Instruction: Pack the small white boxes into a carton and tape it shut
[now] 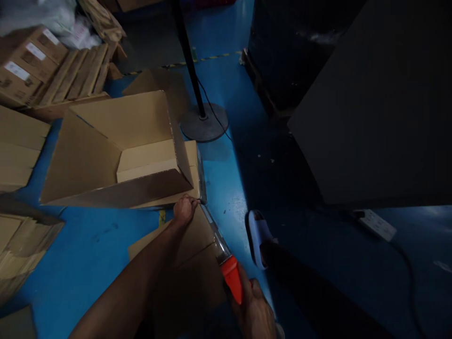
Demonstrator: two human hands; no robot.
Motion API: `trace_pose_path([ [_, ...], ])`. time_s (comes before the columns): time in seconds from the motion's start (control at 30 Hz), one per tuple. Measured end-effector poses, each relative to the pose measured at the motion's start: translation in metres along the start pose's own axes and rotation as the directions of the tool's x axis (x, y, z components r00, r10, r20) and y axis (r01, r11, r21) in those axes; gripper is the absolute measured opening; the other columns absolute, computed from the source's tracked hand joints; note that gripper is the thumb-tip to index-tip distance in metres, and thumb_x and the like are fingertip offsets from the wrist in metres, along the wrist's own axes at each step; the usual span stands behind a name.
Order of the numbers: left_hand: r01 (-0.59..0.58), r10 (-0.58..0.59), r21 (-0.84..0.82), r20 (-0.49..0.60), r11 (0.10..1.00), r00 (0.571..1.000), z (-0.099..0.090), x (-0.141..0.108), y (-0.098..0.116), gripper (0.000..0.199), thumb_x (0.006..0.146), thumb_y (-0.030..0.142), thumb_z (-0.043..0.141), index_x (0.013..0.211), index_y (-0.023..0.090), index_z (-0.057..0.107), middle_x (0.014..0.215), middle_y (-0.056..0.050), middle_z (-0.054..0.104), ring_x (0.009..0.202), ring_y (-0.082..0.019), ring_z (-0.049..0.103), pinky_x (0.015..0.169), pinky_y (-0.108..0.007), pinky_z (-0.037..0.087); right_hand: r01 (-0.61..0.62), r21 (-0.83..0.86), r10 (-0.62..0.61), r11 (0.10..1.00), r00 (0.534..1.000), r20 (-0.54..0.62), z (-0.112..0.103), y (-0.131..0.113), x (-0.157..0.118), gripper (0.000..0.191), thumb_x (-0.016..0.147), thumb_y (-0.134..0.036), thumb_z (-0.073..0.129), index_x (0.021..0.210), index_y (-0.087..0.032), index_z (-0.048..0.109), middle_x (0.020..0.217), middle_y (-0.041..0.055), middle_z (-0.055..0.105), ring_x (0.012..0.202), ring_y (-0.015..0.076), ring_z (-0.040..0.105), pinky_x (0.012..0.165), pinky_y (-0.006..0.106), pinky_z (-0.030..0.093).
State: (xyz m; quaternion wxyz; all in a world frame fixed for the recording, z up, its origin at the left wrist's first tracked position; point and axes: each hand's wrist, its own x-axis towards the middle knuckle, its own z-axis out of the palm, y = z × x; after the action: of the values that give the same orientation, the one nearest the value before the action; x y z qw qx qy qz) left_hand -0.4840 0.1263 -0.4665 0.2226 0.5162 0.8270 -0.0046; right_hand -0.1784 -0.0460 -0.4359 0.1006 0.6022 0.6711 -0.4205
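My right hand [256,308] is wrapped around a tape dispenser [231,278] with a red-orange body and a metal front. A shiny strip of packing tape [208,216] runs from its front up along the edge of a cardboard box [197,240]. At the far end of that strip, my left hand [185,208] has its fingers closed at the box's edge; what they pinch is too small to make out. Just beyond it stands a large open-topped cardboard box [141,106], its flaps raised, with lighter cardboard at the bottom.
A black pole on a round base [206,123] stands ahead, a cable trailing from it. Stacked cardboard [21,249] and a wooden pallet [77,73] with cartons [31,61] are at left. A large dark panel [381,108] fills the right, above a power strip [376,224]. A sandalled foot [259,240] is nearby.
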Motion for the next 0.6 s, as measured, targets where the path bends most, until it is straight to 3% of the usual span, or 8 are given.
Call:
trace_pose_path([
  [0.23, 0.065, -0.062, 0.096, -0.037, 0.993, 0.997, 0.001, -0.007, 0.01, 0.04, 0.103, 0.047, 0.049, 0.11, 0.021, 0.079, 0.121, -0.013, 0.074, 0.107, -0.032, 0.072, 0.08, -0.036, 0.049, -0.043, -0.008, 0.043, 0.999, 0.997, 0.063, -0.026, -0.017, -0.005, 0.063, 0.097, -0.012, 0.042, 0.158, -0.024, 0.039, 0.125, 0.0159, 0.066, 0.101, 0.0287, 0.073, 0.091, 0.044, 0.058],
  [0.4, 0.14, -0.126, 0.141, -0.108, 0.98, 0.986, -0.001, -0.007, 0.01, 0.053, 0.101, 0.055, 0.051, 0.135, 0.015, 0.06, 0.116, -0.016, 0.075, 0.105, -0.033, 0.072, 0.078, -0.037, 0.051, -0.069, -0.006, 0.069, 0.998, 0.994, 0.083, -0.035, -0.02, -0.004, 0.066, 0.095, -0.013, 0.047, 0.159, -0.028, 0.038, 0.128, 0.0146, 0.066, 0.106, 0.029, 0.072, 0.097, 0.045, 0.058],
  [0.47, 0.121, -0.096, 0.18, -0.142, 0.976, 0.985, -0.001, -0.007, 0.011, 0.052, 0.102, 0.054, 0.049, 0.133, 0.013, 0.058, 0.122, -0.019, 0.071, 0.111, -0.035, 0.068, 0.082, -0.039, 0.05, -0.066, -0.007, 0.066, 0.998, 0.995, 0.069, -0.035, -0.019, -0.002, 0.069, 0.095, -0.015, 0.048, 0.161, -0.028, 0.033, 0.128, 0.0153, 0.067, 0.104, 0.0297, 0.072, 0.097, 0.047, 0.059],
  [0.6, -0.028, 0.069, 0.294, -0.13, 0.955, 0.989, 0.0, -0.011, 0.018, 0.036, 0.104, 0.042, 0.045, 0.115, 0.017, 0.069, 0.129, -0.018, 0.066, 0.126, -0.038, 0.057, 0.099, -0.046, 0.044, -0.061, -0.014, 0.062, 0.998, 0.997, 0.054, -0.034, -0.016, 0.002, 0.069, 0.096, -0.017, 0.047, 0.162, -0.027, 0.031, 0.127, 0.0179, 0.066, 0.108, 0.0314, 0.071, 0.098, 0.048, 0.059],
])
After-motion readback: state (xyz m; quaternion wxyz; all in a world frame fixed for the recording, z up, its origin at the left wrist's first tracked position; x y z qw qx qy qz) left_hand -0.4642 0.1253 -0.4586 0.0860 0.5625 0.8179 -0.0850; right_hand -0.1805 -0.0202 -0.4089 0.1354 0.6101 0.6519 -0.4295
